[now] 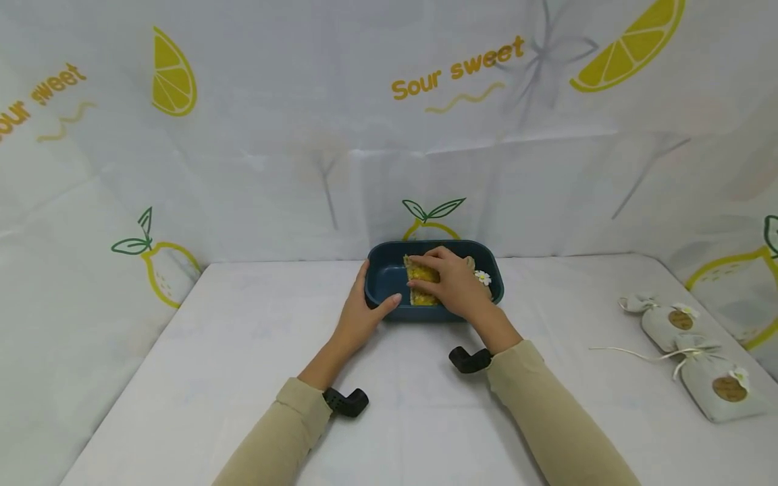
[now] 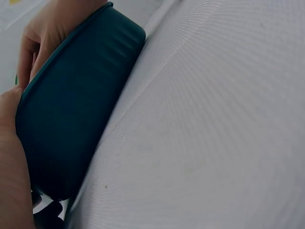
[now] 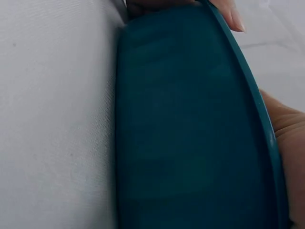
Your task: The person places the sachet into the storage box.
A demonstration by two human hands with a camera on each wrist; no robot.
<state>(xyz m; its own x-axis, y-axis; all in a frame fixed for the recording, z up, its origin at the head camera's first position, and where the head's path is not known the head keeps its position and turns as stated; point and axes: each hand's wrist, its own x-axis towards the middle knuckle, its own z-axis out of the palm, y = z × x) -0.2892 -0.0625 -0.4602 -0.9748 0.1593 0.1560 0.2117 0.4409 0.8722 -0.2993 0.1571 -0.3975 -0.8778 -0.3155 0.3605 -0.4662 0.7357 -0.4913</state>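
A dark teal rectangular tub [image 1: 425, 314] stands at the back edge of the white-covered table. My left hand [image 1: 355, 314] grips its left end, thumb over the front rim and fingers along the outer side. Inside the tub, my right hand [image 1: 457, 287] pinches a yellow-patterned pouch [image 1: 423, 273] with a pale edge, fingers and thumb across its face. Right of that hand, a beige item with a white flower [image 1: 483, 277] lies in the tub, partly hidden. Both wrist views show mostly the tub's outer wall [image 2: 81, 100] [image 3: 181, 119].
Two pale drawstring sachets [image 1: 665, 324] [image 1: 720, 388] with round brown labels lie at the table's right side, a thin cord [image 1: 632, 351] trailing left. A white lemon-print cloth [image 1: 273, 182] hangs behind the tub and along both sides.
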